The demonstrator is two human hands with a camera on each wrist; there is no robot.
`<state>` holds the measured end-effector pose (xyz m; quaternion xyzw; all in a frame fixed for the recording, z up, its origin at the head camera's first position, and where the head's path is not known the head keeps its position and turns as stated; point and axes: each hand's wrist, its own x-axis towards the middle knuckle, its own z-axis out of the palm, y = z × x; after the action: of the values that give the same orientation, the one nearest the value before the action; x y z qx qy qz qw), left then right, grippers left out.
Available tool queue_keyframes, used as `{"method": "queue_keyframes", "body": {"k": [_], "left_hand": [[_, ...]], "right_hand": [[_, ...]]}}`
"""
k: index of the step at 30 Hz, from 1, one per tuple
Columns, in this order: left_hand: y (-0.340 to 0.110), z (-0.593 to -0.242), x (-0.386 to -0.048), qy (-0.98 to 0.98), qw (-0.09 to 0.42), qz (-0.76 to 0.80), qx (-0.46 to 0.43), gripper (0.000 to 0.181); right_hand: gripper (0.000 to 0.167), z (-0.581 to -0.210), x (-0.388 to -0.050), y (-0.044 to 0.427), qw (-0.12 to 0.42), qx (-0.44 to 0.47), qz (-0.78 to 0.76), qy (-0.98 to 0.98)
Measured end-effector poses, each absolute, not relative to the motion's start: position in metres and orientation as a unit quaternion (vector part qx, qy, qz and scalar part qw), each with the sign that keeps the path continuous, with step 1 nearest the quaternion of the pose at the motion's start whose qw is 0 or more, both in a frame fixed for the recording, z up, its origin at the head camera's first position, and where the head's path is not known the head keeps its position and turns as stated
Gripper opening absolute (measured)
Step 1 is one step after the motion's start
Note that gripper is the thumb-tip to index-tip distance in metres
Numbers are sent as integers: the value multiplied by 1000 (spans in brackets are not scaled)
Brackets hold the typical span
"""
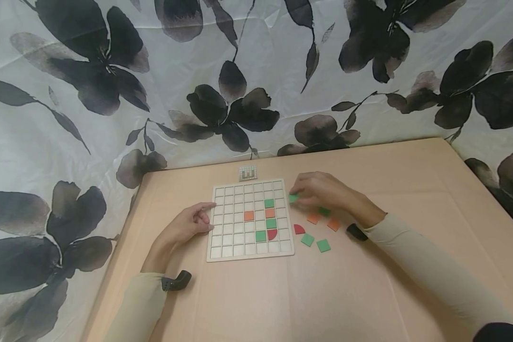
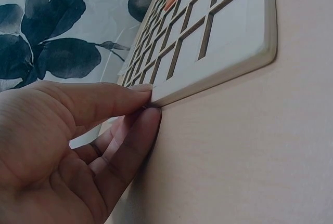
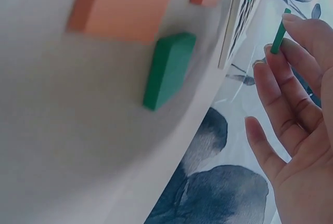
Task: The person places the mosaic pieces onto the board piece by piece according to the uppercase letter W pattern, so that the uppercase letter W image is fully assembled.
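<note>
A white grid board (image 1: 239, 240) lies flat on the table, with several green and orange squares and a red quarter-circle (image 1: 272, 234) in its cells. At its left edge, the thumb and a finger of my left hand (image 1: 190, 222) grip the rim, seen close up as the board's edge (image 2: 218, 76) in the left wrist view. Just off the board's right side, my right hand (image 1: 322, 190) pinches a green square tile (image 1: 293, 198) between thumb and fingers. The right wrist view shows that tile (image 3: 280, 33) edge-on, raised off the table.
Loose pieces lie right of the board: an orange square (image 1: 334, 224), another orange square (image 1: 312, 218), a red quarter-circle (image 1: 299, 229) and several green squares, one (image 1: 323, 245) nearest me. Behind the board sits a small patterned card (image 1: 248, 173). Floral cloth (image 1: 231, 114) hangs behind the table.
</note>
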<state>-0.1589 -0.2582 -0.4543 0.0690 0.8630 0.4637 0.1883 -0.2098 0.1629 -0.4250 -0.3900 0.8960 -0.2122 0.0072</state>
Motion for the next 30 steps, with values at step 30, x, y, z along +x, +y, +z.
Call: {"method": "queue_keyframes", "body": {"k": [30], "left_hand": [[-244,-420,-144,869,189,447,93,64]], "right_hand": [[22,-422,-195,117,4,-396,-218,892]]}}
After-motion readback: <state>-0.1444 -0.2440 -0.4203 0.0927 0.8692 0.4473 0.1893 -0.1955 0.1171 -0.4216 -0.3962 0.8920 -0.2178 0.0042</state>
